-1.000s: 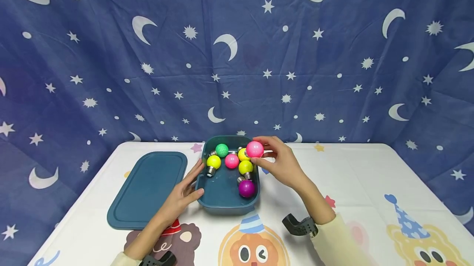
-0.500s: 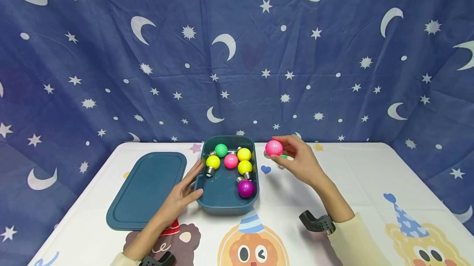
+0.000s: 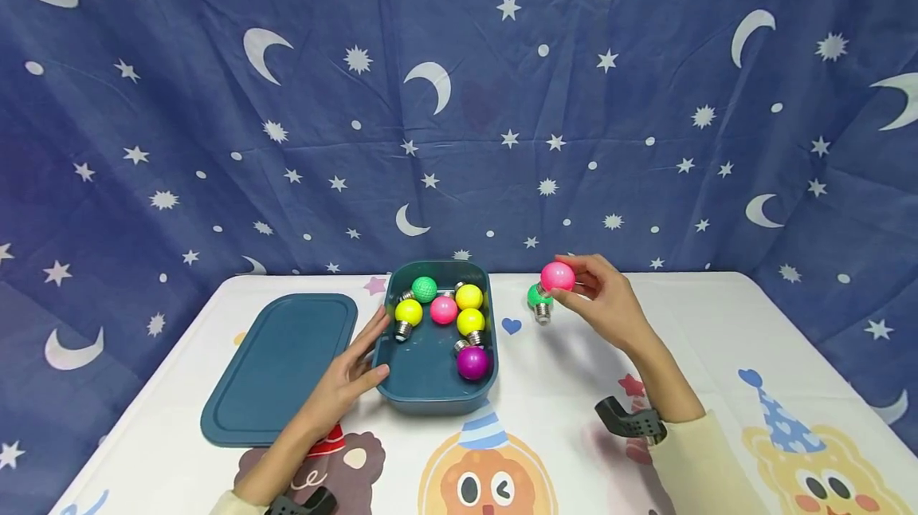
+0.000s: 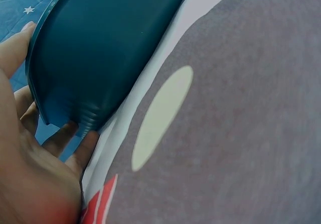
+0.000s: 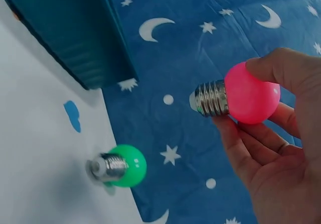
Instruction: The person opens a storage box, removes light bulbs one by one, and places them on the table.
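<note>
My right hand (image 3: 606,304) pinches a pink light bulb (image 5: 253,93) by its round globe, above the table and right of the box; the metal screw base points left in the right wrist view. Just below it, a green light bulb (image 5: 131,166) lies on the table. My left hand (image 3: 351,375) rests against the left side of a dark teal box (image 3: 412,371), fingers along its wall. Inside the box lie a textured green bulb (image 3: 425,289), another pink bulb (image 3: 443,310), several yellow bulbs (image 3: 409,312) and a purple bulb (image 3: 472,363).
A flat teal lid (image 3: 280,371) lies left of the box, partly behind my left forearm. The table (image 3: 717,340) has a white cloth with printed cartoon figures. A blue curtain (image 3: 459,100) with moons and stars hangs behind the table's far edge.
My right hand has carried the pink bulb from over the box's right rim out to the right, beside the green bulb. My left hand stays at the box.
</note>
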Demonstrator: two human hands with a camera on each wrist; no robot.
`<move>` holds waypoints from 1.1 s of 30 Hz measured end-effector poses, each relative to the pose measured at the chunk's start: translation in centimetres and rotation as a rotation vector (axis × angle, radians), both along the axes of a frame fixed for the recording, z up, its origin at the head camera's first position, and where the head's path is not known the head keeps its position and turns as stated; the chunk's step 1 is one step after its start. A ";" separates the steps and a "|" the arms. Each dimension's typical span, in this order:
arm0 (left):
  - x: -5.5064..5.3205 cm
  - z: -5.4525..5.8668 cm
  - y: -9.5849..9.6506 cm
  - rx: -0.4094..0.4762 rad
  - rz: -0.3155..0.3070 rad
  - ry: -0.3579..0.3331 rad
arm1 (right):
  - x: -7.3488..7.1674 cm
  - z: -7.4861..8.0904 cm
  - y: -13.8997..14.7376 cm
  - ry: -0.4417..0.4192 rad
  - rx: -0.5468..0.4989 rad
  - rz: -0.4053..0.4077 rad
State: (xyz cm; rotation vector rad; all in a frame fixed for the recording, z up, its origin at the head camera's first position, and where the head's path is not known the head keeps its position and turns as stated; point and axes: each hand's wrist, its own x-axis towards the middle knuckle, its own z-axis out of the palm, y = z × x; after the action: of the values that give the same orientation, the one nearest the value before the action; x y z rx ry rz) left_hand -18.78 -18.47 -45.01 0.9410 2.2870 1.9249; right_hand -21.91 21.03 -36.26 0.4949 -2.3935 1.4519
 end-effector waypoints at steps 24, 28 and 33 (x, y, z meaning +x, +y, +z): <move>-0.2 0.0 0.0 0.016 -0.007 -0.023 | -1.4 -1.2 3.8 -0.081 -0.039 -0.158; -0.1 0.0 0.0 0.019 -0.007 -0.022 | -1.7 -1.8 4.1 -0.087 -0.013 -0.203; 0.0 0.1 0.1 0.019 -0.004 -0.024 | -2.1 -2.6 4.3 -0.118 0.006 -0.242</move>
State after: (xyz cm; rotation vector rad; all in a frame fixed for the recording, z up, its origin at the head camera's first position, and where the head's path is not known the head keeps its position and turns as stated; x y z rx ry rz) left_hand -18.83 -18.41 -44.92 0.9181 2.2568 1.9488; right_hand -23.96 25.35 -38.84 0.1168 -2.4468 1.4010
